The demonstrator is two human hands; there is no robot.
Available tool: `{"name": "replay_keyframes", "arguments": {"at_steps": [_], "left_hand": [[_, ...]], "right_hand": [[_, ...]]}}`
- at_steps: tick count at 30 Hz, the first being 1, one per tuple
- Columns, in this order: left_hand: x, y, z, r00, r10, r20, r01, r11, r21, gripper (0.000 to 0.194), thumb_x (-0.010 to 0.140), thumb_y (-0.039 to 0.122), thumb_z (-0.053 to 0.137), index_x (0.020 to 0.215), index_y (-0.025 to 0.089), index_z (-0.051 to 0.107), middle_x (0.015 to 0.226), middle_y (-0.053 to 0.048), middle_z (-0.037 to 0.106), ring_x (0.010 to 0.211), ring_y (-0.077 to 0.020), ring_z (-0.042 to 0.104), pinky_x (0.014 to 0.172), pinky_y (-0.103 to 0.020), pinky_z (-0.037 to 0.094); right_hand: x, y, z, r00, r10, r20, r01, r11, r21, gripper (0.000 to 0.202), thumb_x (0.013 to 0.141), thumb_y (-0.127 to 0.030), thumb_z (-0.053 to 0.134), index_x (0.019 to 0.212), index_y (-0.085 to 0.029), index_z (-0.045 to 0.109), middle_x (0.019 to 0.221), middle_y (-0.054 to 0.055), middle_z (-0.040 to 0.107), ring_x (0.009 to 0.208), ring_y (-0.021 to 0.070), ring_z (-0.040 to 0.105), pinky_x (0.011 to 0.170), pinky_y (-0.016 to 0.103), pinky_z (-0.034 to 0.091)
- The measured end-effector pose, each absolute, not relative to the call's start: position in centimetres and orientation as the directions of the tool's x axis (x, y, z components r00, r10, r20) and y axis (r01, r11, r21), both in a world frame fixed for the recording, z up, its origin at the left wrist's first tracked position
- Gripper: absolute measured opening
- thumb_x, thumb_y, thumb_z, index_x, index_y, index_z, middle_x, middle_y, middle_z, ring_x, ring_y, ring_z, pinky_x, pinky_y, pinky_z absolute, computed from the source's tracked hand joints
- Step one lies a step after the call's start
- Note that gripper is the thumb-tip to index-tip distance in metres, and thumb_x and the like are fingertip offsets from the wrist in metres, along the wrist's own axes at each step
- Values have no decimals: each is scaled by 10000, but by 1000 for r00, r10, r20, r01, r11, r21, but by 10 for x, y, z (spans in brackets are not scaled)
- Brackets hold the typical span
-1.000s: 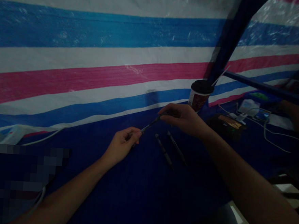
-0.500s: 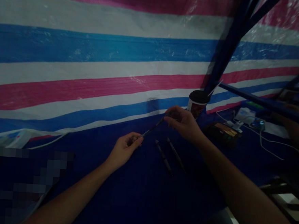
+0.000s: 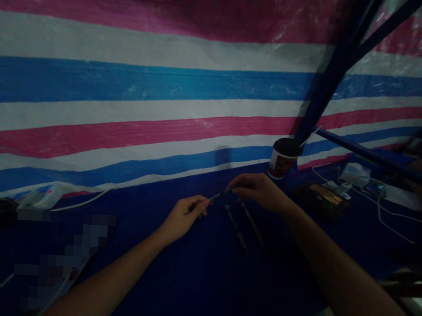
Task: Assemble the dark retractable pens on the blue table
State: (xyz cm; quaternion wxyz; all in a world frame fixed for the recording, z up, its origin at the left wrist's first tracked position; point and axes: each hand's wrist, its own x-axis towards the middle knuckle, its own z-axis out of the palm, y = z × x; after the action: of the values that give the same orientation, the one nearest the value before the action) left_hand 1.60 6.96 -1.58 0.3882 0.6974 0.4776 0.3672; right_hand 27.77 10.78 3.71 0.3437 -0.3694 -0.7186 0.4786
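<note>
Between my two hands a thin pen-like piece slants up to the right over the dark blue table. My left hand pinches its lower left end. Closed on the upper right end, a dark pen part, is my right hand; whether the two parts are joined is too dark to tell. Just below my right hand lie two dark pens side by side, one on the left and another on the right, both slanting down to the right.
A lidded cup with a straw stands behind my right hand. Right of it are a dark pouch, white cables and a white item. Blue metal bars rise before the striped sheet. A plastic packet lies at left.
My hands have come closer together, so less of the thin piece shows between them. The whole view has shifted, with the scene now lower and slightly to the right.
</note>
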Motion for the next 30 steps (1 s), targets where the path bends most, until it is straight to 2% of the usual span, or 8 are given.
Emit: {"name": "replay_keyframes", "arguments": {"at_steps": [6, 11, 15, 18, 22, 25, 28, 30], "left_hand": [[16, 70, -14, 296, 946, 136, 390, -250, 886, 389, 913, 548, 605, 919, 189, 754, 679, -10, 661, 604, -159, 584, 567, -252, 444], [15, 71, -14, 250, 957, 145, 394, -237, 888, 385, 918, 552, 612, 870, 189, 733, 675, -6, 655, 596, -152, 585, 554, -241, 440], [16, 70, -12, 246, 960, 138, 390, -228, 892, 374, 896, 546, 639, 884, 189, 749, 668, -7, 661, 599, -159, 597, 565, -250, 455], [16, 70, -11, 233, 963, 133, 387, -217, 896, 375, 896, 547, 642, 810, 192, 730, 649, -4, 652, 581, -152, 586, 561, -249, 444], [14, 71, -11, 201, 972, 126, 371, -195, 908, 409, 897, 567, 641, 762, 187, 713, 643, -1, 643, 563, -136, 561, 547, -237, 414], [13, 72, -13, 182, 977, 107, 349, -166, 922, 431, 881, 590, 649, 830, 174, 751, 634, -7, 652, 554, -137, 562, 535, -236, 404], [13, 73, -15, 172, 982, 81, 327, -134, 936, 468, 846, 615, 674, 864, 159, 776, 595, -9, 652, 519, -136, 546, 511, -236, 392], [14, 73, -16, 162, 984, 72, 314, -121, 942, 482, 832, 626, 684, 854, 155, 781, 581, -8, 650, 501, -129, 531, 497, -234, 378]], "right_hand": [[274, 102, 41, -408, 910, 75, 390, 249, -887, 394, 969, -475, 627, 710, -181, 589, 603, 12, 673, 497, 101, 583, 531, 248, 442], [281, 101, 46, -451, 881, 146, 378, 336, -863, 278, 862, -351, 777, 1027, -178, 635, 754, -1, 718, 623, 123, 628, 592, 252, 448], [285, 103, 48, -467, 879, 94, 494, 347, -797, 259, 979, -363, 627, 814, -165, 651, 642, 1, 654, 589, 123, 581, 611, 271, 413], [287, 104, 48, -445, 886, 129, 533, 378, -757, 268, 942, -430, 687, 948, -162, 679, 672, -18, 621, 609, 131, 559, 607, 277, 393], [287, 105, 44, -531, 839, 118, 504, 425, -752, 253, 843, -298, 806, 1018, -165, 683, 707, -43, 566, 653, 127, 531, 622, 262, 388], [285, 107, 41, -526, 838, 145, 544, 462, -700, 86, 919, -234, 708, 963, -162, 696, 761, -19, 572, 688, 126, 529, 666, 264, 392], [282, 108, 40, -501, 851, 159, 589, 470, -658, 285, 1027, -315, 562, 829, -147, 681, 787, 21, 601, 729, 140, 557, 713, 285, 397], [281, 107, 40, -484, 861, 154, 587, 451, -673, 288, 1033, -374, 557, 928, -141, 690, 770, 21, 619, 714, 148, 570, 691, 286, 396]]}}
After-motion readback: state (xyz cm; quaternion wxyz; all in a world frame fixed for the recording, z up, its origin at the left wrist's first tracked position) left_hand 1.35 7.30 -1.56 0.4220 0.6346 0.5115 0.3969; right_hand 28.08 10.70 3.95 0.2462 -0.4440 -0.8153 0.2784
